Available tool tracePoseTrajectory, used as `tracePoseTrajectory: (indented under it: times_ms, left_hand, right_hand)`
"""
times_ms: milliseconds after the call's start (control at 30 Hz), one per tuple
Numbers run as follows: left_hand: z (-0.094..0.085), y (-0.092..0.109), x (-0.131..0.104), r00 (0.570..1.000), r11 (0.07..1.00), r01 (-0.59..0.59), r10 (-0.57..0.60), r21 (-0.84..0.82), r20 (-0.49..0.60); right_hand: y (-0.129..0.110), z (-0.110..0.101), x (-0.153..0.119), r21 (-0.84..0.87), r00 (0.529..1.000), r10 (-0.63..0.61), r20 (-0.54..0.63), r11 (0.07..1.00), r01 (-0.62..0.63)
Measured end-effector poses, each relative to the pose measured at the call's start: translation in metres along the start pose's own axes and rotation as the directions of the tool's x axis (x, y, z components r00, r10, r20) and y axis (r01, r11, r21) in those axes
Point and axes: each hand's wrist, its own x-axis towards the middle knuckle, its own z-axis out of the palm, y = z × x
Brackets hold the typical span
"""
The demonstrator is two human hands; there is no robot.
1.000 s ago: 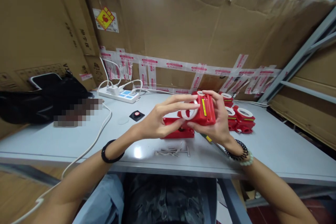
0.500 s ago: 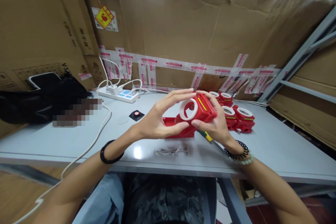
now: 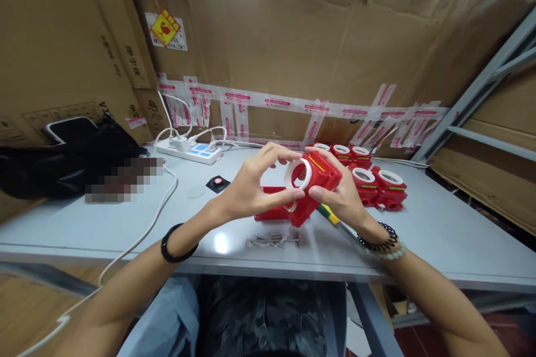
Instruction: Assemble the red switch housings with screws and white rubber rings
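Both hands hold a red housing [image 3: 322,172] tilted above the table. My left hand [image 3: 255,187] pinches the white ring [image 3: 307,173] on its face between thumb and fingers. My right hand [image 3: 341,192] wraps the housing's right side, thumb on the front. Behind and below my left fingers another red part [image 3: 272,213] lies on the table. Under the hands is a small pile of screws [image 3: 274,241]. A screwdriver with a yellow and green handle [image 3: 329,215] lies beside my right hand, its shaft running towards my wrist.
Several red housings with white rings [image 3: 390,188] stand at the back right. A black square piece [image 3: 218,183] lies left of my hands. A white power strip [image 3: 190,150] with cables, a black bag [image 3: 84,156] and cardboard walls [image 3: 272,39] surround the table [image 3: 444,234].
The held housing has turned and shifted slightly left, its lower part now further down in front of the other red part. My left fingers have curled in around the white ring.
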Motion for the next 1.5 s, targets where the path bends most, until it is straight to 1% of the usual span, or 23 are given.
tracePoseTrajectory:
  times_ms: [100, 167, 200, 300, 333, 400, 467, 533, 567, 633, 667, 733, 800, 867, 933, 1000, 1133, 1200, 1267, 1333, 1400, 1433, 1500]
  left_hand:
    - [-0.006, -0.001, 0.001, 0.984, 0.995, -0.093, 0.095, -0.019, 0.152]
    - [-0.009, 0.000, 0.002, 0.969, 0.992, -0.125, 0.129, -0.033, 0.210]
    - [-0.009, 0.001, 0.002, 0.974, 0.993, -0.112, 0.115, -0.030, 0.195]
    - [-0.006, 0.002, 0.002, 0.998, 1.000, -0.009, 0.008, 0.009, 0.069]
    - [-0.006, 0.001, 0.002, 0.999, 1.000, 0.000, -0.001, 0.020, 0.046]
    - [-0.005, 0.000, 0.001, 0.996, 0.998, -0.064, 0.062, 0.029, 0.065]
    - [-0.006, -0.001, 0.000, 0.976, 0.983, -0.185, 0.180, 0.023, 0.125]
    - [-0.006, -0.001, -0.001, 0.948, 0.960, -0.280, 0.275, 0.008, 0.162]
    - [-0.005, -0.001, -0.001, 0.940, 0.954, -0.300, 0.297, -0.004, 0.168]
    - [-0.002, 0.000, -0.001, 0.948, 0.958, -0.284, 0.285, -0.025, 0.145]
    - [0.000, 0.000, -0.001, 0.962, 0.968, -0.251, 0.252, -0.027, 0.107]
    - [0.003, 0.000, -0.001, 0.988, 0.988, -0.155, 0.155, 0.001, 0.014]
    - [0.005, -0.001, -0.001, 0.995, 0.996, -0.087, 0.088, 0.035, -0.038]
    - [0.004, -0.002, -0.001, 0.995, 0.994, -0.102, 0.102, 0.046, 0.004]
    - [0.002, -0.002, 0.000, 0.982, 0.985, -0.171, 0.169, 0.016, 0.079]
    - [0.001, -0.003, 0.000, 0.974, 0.980, -0.197, 0.199, -0.026, 0.111]
    - [0.001, -0.003, 0.001, 0.999, 0.999, -0.046, 0.046, -0.028, -0.005]
    - [0.001, -0.004, 0.001, 0.999, 0.999, -0.034, 0.034, -0.007, 0.007]
    - [-0.002, -0.004, 0.001, 0.991, 0.995, -0.095, 0.095, -0.002, 0.091]
    - [-0.006, -0.003, 0.000, 0.974, 0.988, -0.154, 0.153, -0.007, 0.166]
    - [-0.009, -0.002, 0.001, 0.965, 0.984, -0.179, 0.179, -0.015, 0.191]
    - [-0.009, -0.002, 0.001, 0.968, 0.985, -0.169, 0.170, -0.021, 0.184]
    - [-0.006, -0.002, 0.001, 0.983, 0.993, -0.119, 0.121, -0.023, 0.137]
  right_hand:
    - [0.002, 0.000, 0.000, 0.045, 0.999, 0.010, 0.032, 0.999, -0.011]
    - [0.004, 0.001, 0.000, 0.069, 0.999, -0.005, 0.039, 0.998, 0.002]
    - [0.004, 0.001, 0.000, 0.073, 0.999, -0.014, 0.038, 0.997, 0.011]
    - [0.003, 0.003, 0.000, 0.075, 0.999, -0.010, 0.034, 0.997, 0.008]
    - [0.002, 0.003, -0.001, 0.078, 0.999, 0.004, 0.038, 0.997, -0.007]
    - [0.002, 0.004, -0.001, 0.104, 0.998, 0.051, 0.046, 0.993, -0.056]
    - [0.002, 0.007, -0.001, 0.187, 0.988, 0.141, 0.056, 0.971, -0.150]
    - [0.002, 0.009, 0.000, 0.315, 0.961, 0.262, 0.088, 0.908, -0.277]
    - [0.002, 0.011, 0.000, 0.373, 0.944, 0.313, 0.103, 0.868, -0.328]
    - [0.001, 0.012, 0.000, 0.430, 0.929, 0.350, 0.116, 0.826, -0.365]
    - [0.001, 0.012, 0.000, 0.427, 0.937, 0.335, 0.100, 0.836, -0.344]
    - [0.002, 0.011, 0.000, 0.369, 0.963, 0.268, 0.038, 0.891, -0.263]
    - [0.004, 0.010, 0.000, 0.293, 0.978, 0.204, -0.034, 0.938, -0.186]
    - [0.006, 0.009, 0.000, 0.268, 0.980, 0.189, -0.066, 0.949, -0.165]
    - [0.007, 0.008, 0.001, 0.297, 0.977, 0.210, -0.040, 0.936, -0.189]
    - [0.006, 0.009, 0.001, 0.316, 0.976, 0.218, -0.010, 0.926, -0.204]
    - [0.005, 0.009, 0.001, 0.253, 0.981, 0.181, -0.065, 0.954, -0.160]
    - [0.004, 0.009, 0.001, 0.240, 0.980, 0.184, -0.079, 0.957, -0.160]
    - [0.002, 0.009, 0.001, 0.271, 0.972, 0.231, -0.029, 0.938, -0.215]
    - [-0.001, 0.009, 0.001, 0.325, 0.949, 0.307, 0.067, 0.893, -0.312]
    - [-0.002, 0.008, 0.002, 0.361, 0.928, 0.345, 0.142, 0.855, -0.373]
    - [-0.001, 0.008, 0.002, 0.359, 0.932, 0.333, 0.142, 0.860, -0.362]
    - [0.002, 0.008, 0.002, 0.311, 0.963, 0.260, 0.069, 0.912, -0.268]
